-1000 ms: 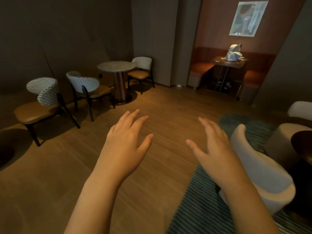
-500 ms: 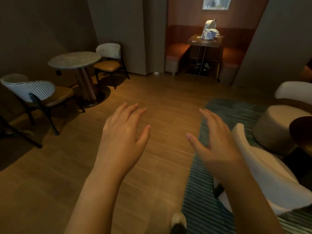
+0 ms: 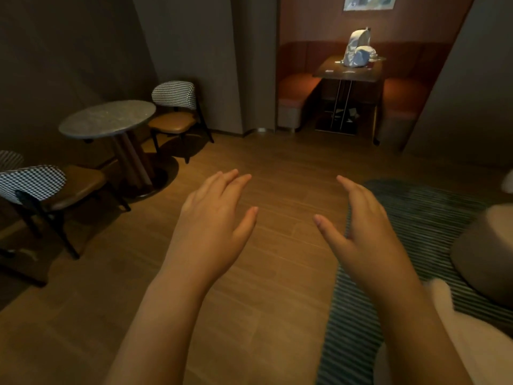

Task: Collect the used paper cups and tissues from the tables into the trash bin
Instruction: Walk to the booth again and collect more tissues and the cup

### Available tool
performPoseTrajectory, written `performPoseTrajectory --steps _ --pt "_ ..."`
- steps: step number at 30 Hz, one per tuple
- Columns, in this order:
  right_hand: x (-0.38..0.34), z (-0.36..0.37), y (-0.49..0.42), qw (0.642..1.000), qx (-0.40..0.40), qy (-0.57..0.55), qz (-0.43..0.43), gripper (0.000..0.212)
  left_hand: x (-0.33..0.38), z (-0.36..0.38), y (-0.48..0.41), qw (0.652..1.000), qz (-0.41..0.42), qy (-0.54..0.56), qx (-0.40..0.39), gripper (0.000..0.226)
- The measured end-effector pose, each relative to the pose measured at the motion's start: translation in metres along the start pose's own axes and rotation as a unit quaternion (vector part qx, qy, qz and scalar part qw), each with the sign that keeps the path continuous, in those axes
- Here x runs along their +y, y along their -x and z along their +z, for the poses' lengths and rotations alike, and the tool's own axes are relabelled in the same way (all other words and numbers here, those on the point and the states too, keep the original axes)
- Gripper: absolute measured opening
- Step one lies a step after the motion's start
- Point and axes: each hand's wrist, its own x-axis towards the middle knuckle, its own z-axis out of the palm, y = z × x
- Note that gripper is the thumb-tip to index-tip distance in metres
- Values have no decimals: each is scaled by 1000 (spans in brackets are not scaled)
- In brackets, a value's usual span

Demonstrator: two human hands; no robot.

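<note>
Over the wooden floor (image 3: 277, 168), you held both hands out in front of you, palms down, gripping nothing. Your left hand (image 3: 211, 218) had its fingers straight and close together, with the thumb spread to the side. Your right hand (image 3: 366, 234) showed the same: fingers straight and together, thumb apart, above the edge of the striped rug (image 3: 422, 218). At the far wall, the booth table (image 3: 361, 75) carried a white bag (image 3: 356, 50) with small pale items (image 3: 348, 71) just beside it. They were too small to tell cups from tissues. To your left stood the round table (image 3: 108, 118), with a checked chair (image 3: 175, 107) behind it.
</note>
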Motion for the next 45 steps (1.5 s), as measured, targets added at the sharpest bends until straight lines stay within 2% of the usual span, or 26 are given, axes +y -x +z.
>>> performPoseTrajectory --steps 6,10,15,18,23,30,39,45 --pt "31 59 -119 1000 -13 27 10 71 -47 59 -122 1000 -8 6 -16 55" --pt "50 91 -215 998 17 53 25 70 -86 97 -221 1000 11 10 -26 55" --pt "62 117 -332 993 55 80 65 66 -117 127 -350 1000 24 0 17 53" --pt "77 134 -384 989 67 98 89 66 -127 153 -411 999 34 8 3 52" --pt "114 157 -470 986 51 95 127 66 -135 202 -507 997 60 11 -36 52" --pt "182 173 -624 988 62 79 120 65 -128 270 -661 996 82 11 -30 52" --pt "269 149 -841 987 101 70 99 62 -98 335 -869 995 99 -3 -7 51" --pt "314 182 -942 991 44 79 96 65 -107 391 -975 996 79 23 -25 51"
